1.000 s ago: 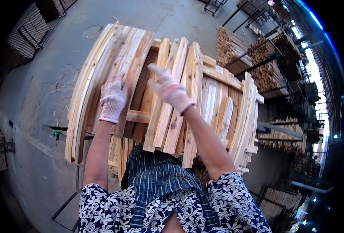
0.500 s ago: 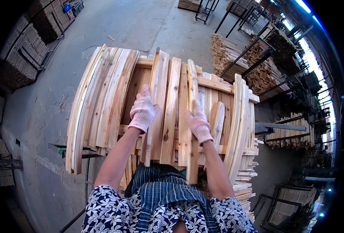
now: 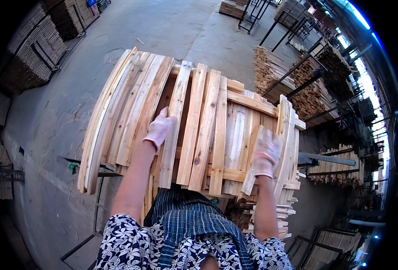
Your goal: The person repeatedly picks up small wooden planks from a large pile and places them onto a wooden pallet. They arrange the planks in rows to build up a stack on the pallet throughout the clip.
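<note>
Several pale wooden boards (image 3: 199, 130) lie side by side across a stack of lumber in front of me. My left hand (image 3: 160, 128), in a pale pink knit glove, closes on the left edge of a narrow board (image 3: 175, 135), its thumb over the top face. Toward the right of the stack, my right hand (image 3: 266, 154), gloved alike and slightly blurred, grips a tilted shorter board (image 3: 251, 173) by its right edge. Its fingertips lie close to a pair of long boards (image 3: 283, 130). The undersides of the boards are hidden.
Boards (image 3: 118, 108) lie packed along the stack's left side, above a dark metal frame (image 3: 100, 198). Crosspieces (image 3: 253, 104) run beneath the loose boards. Lumber piles (image 3: 275, 67) and metal racks stand at the right; tall stacks (image 3: 35, 58) stand far left.
My right hand has moved right, from a middle board to the shorter one, which now sits nearer me and more tilted. The middle boards lie flatter. My left hand has closed on a board edge.
</note>
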`<state>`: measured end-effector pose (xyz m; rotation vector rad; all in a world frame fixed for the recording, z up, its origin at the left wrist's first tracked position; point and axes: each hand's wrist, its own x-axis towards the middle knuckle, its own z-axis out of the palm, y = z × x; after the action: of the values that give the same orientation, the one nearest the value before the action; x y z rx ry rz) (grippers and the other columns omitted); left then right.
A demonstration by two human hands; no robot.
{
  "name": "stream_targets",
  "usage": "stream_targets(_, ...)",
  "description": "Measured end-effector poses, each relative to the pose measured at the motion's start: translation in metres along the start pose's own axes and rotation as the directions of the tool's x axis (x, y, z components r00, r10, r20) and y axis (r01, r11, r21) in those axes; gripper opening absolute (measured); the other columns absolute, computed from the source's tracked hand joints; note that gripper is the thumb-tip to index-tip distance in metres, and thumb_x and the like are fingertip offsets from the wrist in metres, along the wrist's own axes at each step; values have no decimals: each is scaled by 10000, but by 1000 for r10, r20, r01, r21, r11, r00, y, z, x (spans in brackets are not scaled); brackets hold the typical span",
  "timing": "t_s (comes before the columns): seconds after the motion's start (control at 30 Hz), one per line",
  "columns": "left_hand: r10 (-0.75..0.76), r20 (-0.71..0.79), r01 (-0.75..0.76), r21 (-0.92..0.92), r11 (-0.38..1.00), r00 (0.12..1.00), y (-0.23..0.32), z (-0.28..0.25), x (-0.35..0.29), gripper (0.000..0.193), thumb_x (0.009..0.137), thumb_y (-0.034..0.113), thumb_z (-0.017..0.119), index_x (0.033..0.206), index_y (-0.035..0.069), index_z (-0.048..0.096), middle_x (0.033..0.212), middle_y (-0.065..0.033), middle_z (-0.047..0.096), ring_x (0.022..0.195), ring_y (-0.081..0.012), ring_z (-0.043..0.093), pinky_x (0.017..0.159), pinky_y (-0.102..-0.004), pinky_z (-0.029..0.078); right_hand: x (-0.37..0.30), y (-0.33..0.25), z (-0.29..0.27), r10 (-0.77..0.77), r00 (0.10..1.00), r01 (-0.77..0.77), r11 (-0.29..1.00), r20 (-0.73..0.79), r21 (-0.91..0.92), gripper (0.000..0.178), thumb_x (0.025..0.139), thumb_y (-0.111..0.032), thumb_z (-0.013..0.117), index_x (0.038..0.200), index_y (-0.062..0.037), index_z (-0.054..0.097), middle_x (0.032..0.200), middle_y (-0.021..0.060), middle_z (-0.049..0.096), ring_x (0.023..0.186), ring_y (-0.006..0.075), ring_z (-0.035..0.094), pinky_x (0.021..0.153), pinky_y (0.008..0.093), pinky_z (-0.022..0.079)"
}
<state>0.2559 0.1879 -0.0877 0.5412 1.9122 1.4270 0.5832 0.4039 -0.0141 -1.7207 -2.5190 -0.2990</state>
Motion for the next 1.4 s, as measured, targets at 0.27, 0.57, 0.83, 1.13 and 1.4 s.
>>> stream_targets(0.27,678,-17,-280,902,327,735,41,46,-47,501,896,248,612,1362,122,482,1235,-227,516,1156,-422,516,960,-536,444,-5,-140,113,-311,886,188,919,343,347,567,1027,-256,410,1542,-111,225,1513,186,373,1395,398,359,1140,414,335)
stream_targets(0.57,522,-84,-172,890,422,849,25,-27,-100,657,884,478,624,1384,75,483,1386,-240,406,1297,-445,386,1138,-574,232,-30,-229,18,-472,769,507,861,431,40,490,995,-35,394,1483,-42,344,1270,156,577,1214,245,542,1110,308,330)
stream_targets(0.83,261,60,-149,930,337,964,68,-9,-106,773,841,567,639,1453,141,433,1465,-299,333,1409,-467,242,1171,-586,115,-14,-220,21,-434,805,191,834,404,517,526,967,-317,514,1460,-177,396,1242,199,581,1149,336,567,982,427,445)
stream_targets(1.13,430,351,-481,843,243,832,28,13,-146,768,780,499,666,1392,84,461,1473,-246,358,1402,-440,277,1137,-642,158,-29,-39,-12,175,964,-175,984,201,-19,709,888,-372,647,1510,-241,332,1211,238,533,1136,396,569,948,454,482)
stream_targets(1.4,476,317,-476,840,262,821,13,9,-150,709,795,400,673,1406,115,456,1472,-213,375,1387,-412,322,1126,-646,177,-39,-70,-15,-47,999,32,800,10,600,619,851,-229,648,1427,-96,465,1117,242,537,1051,344,593,908,497,495)
